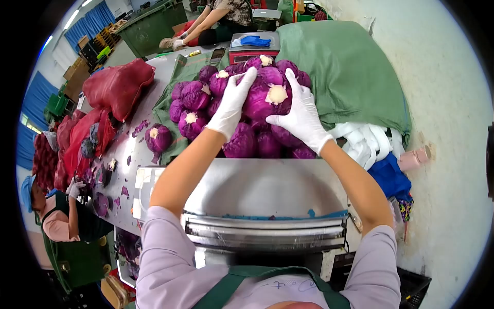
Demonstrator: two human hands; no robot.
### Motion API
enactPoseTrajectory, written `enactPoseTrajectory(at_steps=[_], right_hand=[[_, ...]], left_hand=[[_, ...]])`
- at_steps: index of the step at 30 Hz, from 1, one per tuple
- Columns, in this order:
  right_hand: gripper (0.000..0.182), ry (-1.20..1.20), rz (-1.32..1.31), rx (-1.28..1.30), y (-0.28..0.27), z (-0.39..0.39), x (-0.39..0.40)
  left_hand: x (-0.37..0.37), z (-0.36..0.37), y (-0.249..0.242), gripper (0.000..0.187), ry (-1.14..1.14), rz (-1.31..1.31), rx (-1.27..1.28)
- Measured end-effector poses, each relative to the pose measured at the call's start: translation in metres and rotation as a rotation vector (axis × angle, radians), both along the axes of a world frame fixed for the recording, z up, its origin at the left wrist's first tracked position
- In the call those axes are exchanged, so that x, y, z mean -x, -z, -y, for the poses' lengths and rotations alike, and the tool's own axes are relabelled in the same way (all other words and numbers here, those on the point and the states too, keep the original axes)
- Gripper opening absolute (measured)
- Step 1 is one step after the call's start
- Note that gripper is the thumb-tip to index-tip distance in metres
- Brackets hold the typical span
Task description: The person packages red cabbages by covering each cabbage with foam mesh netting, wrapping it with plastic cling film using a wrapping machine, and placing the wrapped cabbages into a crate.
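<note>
A large red cabbage (pixel 265 98) with a pale cut stem sits between my two white-gloved hands, at the top of a heap of red cabbages (pixel 240 141). My left hand (pixel 234 105) is pressed to its left side, fingers reaching up over it. On the other side, my right hand (pixel 303 113) cups the cabbage with thumb and fingers spread around it. The heap lies on a green cloth (pixel 170 100) behind a shiny metal machine (pixel 257 188).
A scale (pixel 253 49) with a blue item on it stands behind the heap. Green sacking (pixel 342 72) and white strips (pixel 365 141) lie at right by the wall. Red mesh sacks (pixel 118 87) fill the left, where a co-worker (pixel 64 213) handles cabbage. Another person (pixel 218 23) sits behind.
</note>
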State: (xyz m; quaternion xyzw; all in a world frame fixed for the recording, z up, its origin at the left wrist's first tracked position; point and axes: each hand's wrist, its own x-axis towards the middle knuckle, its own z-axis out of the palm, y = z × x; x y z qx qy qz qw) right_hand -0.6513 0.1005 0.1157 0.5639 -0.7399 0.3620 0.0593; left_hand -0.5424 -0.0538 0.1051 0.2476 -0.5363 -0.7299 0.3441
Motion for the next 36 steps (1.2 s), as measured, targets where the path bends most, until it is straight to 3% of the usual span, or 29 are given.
enactPoseTrajectory(at_steps=[3,4,7,8,9,14,17,18,19,21,22,23,24,25,26,27,29,31,33,34,36], right_hand=[[0.117,-0.061,0.129,0.018,-0.028,-0.052,-0.049],[0.116,-0.071,0.148,-0.029,-0.033,-0.069,-0.066],[0.110,-0.040,0.242,-0.238,-0.034,-0.113,-0.108],[0.109,-0.037,0.304,-0.350,-0.034,-0.124,-0.119],[0.109,-0.040,0.364,-0.452,-0.035,-0.132,-0.127],[0.106,-0.050,0.390,-0.485,-0.014,-0.160,-0.148],[0.097,-0.090,0.363,-0.426,-0.007,-0.172,-0.136],[0.082,-0.168,0.264,-0.238,0.004,-0.173,-0.116],[0.069,-0.248,0.162,-0.050,0.015,-0.172,-0.092],[0.039,-0.040,0.091,-0.009,0.026,-0.171,-0.016],[0.024,0.340,-0.321,-0.542,-0.017,-0.177,-0.001],[0.023,0.368,-0.352,-0.487,0.008,-0.183,0.044],[0.021,0.390,-0.386,-0.431,0.054,-0.191,0.101],[0.022,0.380,-0.586,-0.476,0.100,-0.200,0.148],[0.024,0.354,-0.621,-0.668,0.122,-0.215,0.171],[0.029,0.309,-0.809,-0.686,0.152,-0.230,0.198],[0.038,0.220,-0.974,-0.470,0.198,-0.248,0.233],[0.032,0.259,-0.891,-0.515,0.193,-0.244,0.234],[0.024,0.257,-0.648,-0.640,0.126,-0.228,0.204],[0.015,0.229,-0.484,-0.479,0.096,-0.227,0.187],[0.012,0.164,-0.621,-0.162,0.032,-0.221,0.140]], left_hand=[[-0.055,-0.041,-0.020,0.058,0.178,-0.014,-0.272],[-0.072,-0.059,-0.019,0.060,0.228,0.025,-0.188],[-0.120,-0.108,-0.014,0.067,0.434,0.024,-0.609],[-0.130,-0.124,-0.012,0.066,0.384,0.099,-0.585],[-0.137,-0.136,-0.010,0.066,0.335,0.156,-0.534],[-0.159,-0.164,0.019,0.063,0.190,0.207,-0.382],[-0.176,-0.150,0.012,0.055,0.106,0.477,-0.060],[-0.181,-0.135,0.033,0.052,0.004,0.387,0.300],[-0.176,-0.155,0.002,0.052,-0.035,0.218,0.400],[-0.172,-0.156,-0.018,0.054,0.119,0.271,0.703],[-0.170,-0.159,-0.013,0.051,0.202,0.364,0.799],[-0.168,-0.161,-0.008,0.048,0.285,0.446,0.902],[-0.164,-0.167,-0.010,0.049,0.202,0.484,1.027],[-0.163,-0.173,-0.012,0.050,0.117,0.524,1.157],[-0.162,-0.177,-0.013,0.049,0.153,0.542,1.063],[-0.159,-0.180,-0.016,0.051,0.172,0.558,1.046],[-0.161,-0.183,-0.015,0.052,0.182,0.577,1.023],[-0.162,-0.183,-0.020,0.053,0.184,0.634,1.062],[-0.164,-0.182,-0.023,0.052,0.103,0.546,0.985],[-0.165,-0.181,-0.024,0.054,0.026,0.506,1.038],[-0.168,-0.184,-0.029,0.035,-0.112,0.407,1.097]])
